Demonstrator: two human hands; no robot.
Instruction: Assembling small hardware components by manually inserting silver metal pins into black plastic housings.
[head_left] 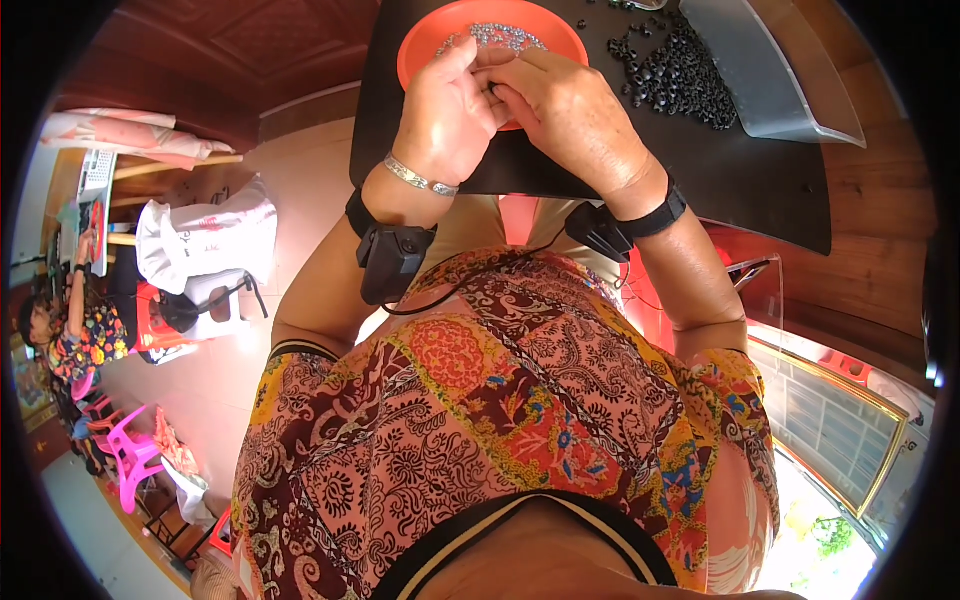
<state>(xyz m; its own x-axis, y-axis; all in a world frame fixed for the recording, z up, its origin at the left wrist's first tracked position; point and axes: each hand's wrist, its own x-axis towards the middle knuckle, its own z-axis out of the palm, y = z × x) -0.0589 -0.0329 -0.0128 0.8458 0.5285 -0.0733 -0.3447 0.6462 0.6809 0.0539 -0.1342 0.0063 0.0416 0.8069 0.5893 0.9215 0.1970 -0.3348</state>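
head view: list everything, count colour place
table: one, black, upper centre
round plastic bowl: one, orange-red, on table
shiny beads: many, silvery, in bowl
small rounded pieces: many, black, right of bowl
plastic tray: one, translucent grey, upper right
bulging sack: one, white, left
plastic stool: one, pink, lower left
other person: one, floral top, far left
patterned top: one, multicoloured, centre
strapped devices: two, black, both wrists
left hand, right hand: one each, bare, over bowl
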